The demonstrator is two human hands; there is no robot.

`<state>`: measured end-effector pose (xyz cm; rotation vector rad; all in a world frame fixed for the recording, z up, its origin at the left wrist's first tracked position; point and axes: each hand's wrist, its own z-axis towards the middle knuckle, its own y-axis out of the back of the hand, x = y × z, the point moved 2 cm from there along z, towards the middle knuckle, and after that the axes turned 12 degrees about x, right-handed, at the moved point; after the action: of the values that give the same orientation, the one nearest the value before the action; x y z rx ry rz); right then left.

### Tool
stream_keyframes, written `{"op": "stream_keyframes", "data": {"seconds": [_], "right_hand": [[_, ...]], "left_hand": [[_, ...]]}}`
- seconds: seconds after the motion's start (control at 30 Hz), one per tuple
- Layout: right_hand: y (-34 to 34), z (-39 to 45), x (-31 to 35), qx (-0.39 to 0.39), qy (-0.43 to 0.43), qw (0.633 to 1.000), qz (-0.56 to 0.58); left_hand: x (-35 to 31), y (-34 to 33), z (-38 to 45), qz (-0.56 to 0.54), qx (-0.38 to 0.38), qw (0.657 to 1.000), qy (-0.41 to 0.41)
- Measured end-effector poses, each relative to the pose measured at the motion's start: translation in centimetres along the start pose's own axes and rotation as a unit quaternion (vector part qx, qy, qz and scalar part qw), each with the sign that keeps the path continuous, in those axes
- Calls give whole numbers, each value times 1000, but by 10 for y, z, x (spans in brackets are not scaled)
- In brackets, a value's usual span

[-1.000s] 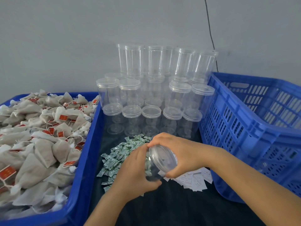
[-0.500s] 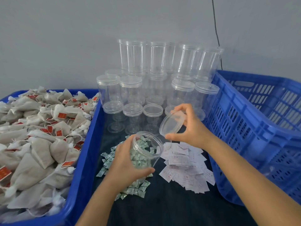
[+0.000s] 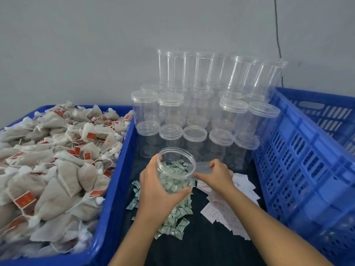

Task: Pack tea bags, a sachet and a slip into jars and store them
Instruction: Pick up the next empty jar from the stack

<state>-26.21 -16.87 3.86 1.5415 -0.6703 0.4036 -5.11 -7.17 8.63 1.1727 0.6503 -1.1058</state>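
One open empty jar [image 3: 175, 169] in left hand [image 3: 157, 189], tea bags [image 3: 57, 160] filling blue bin [image 3: 107, 217]

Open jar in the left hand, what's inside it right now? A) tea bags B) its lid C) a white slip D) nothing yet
D: the jar gripped by the left hand is see-through and empty; the green sachets only show through it from the table behind.
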Motion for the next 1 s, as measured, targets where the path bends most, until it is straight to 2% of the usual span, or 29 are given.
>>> {"op": "stream_keyframes", "data": {"seconds": [0.1,0.23,0.37,0.53,0.73,1.0], "right_hand": [[-3,-1,-3,13,-23,998,-56],[6,-8,4,30,-23,997,-72],[21,-25,47,15,76,996,-50],[33,-50,121,103,220,970,29],[22,-65,187,165,357,919,11],[-40,-82,239,295,378,878,2]], "left_hand": [[-8,3,-2,-7,-2,1000,-12],[-23,5,-7,2,-3,1000,-28],[-37,10,-13,22,-19,998,-51],[-60,27,-23,23,-68,996,-52],[-70,78,-37,45,-140,988,-44],[-75,143,-53,46,-242,969,-22]]}}
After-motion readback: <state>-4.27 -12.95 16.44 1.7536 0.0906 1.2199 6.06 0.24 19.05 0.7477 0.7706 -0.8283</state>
